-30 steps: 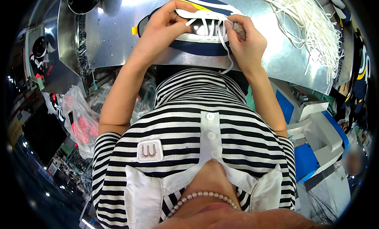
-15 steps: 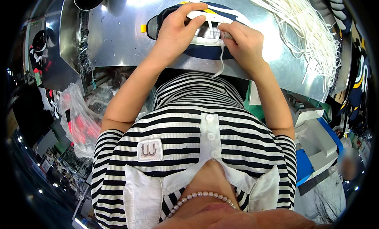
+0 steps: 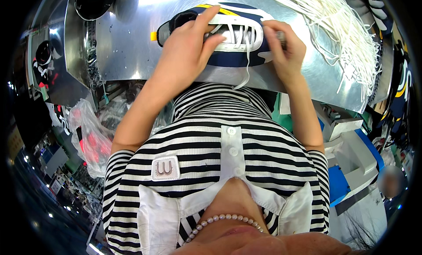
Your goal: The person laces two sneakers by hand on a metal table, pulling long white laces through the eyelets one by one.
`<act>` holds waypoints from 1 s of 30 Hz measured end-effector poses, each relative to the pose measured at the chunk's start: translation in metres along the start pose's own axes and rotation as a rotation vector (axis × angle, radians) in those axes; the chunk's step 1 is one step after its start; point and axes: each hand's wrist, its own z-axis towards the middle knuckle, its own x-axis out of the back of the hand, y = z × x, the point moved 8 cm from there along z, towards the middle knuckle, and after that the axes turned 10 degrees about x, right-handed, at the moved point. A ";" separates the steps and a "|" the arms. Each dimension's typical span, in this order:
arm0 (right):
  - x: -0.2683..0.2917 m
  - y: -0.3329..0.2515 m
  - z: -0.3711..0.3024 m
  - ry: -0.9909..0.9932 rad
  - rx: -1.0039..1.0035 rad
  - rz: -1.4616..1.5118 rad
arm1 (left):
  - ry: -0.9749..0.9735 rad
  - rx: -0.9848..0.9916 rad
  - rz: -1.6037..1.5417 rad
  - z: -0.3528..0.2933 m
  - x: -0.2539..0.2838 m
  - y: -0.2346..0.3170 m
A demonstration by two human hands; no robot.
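A navy sneaker (image 3: 220,60) with white and yellow trim lies on its sole, toe to the right. White lace (image 3: 247,66) crosses its throat in several rows, and one loose end trails past the near side of the shoe to the table edge. My left hand (image 3: 182,48) grips the shoe around its collar, thumb and index finger spread along the throat; its other fingers are hidden. Beside the toe, my right hand (image 3: 288,50) is closed, slightly blurred, with a small greyish thing at its fingers that I cannot make out.
Under the shoe is a shiny metal table (image 3: 127,48). A heap of white laces (image 3: 347,48) covers its right side. Another black shoe (image 3: 94,4) sits at the far left. Clear plastic bags (image 3: 90,136) hang below on the left; a grey and blue machine (image 3: 351,167) stands at right.
My right hand has moved right, from the eyelets to beside the toe, uncovering the lace rows. My left hand has shifted slightly nearer to me, its thumb now lower on the throat.
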 end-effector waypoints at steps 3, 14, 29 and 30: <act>0.012 -0.013 -0.031 -0.035 -0.376 0.056 | 0.168 -0.251 0.107 -0.029 0.016 0.025; -0.009 -0.057 -0.032 -0.259 -0.222 -0.137 | 0.097 -0.193 0.160 -0.002 -0.022 0.021; -0.021 -0.018 -0.032 -0.075 -0.551 0.298 | 0.247 -0.393 -0.018 -0.017 0.010 0.058; -0.022 -0.019 -0.033 -0.082 -0.568 0.333 | 0.267 -0.407 -0.002 -0.016 0.016 0.060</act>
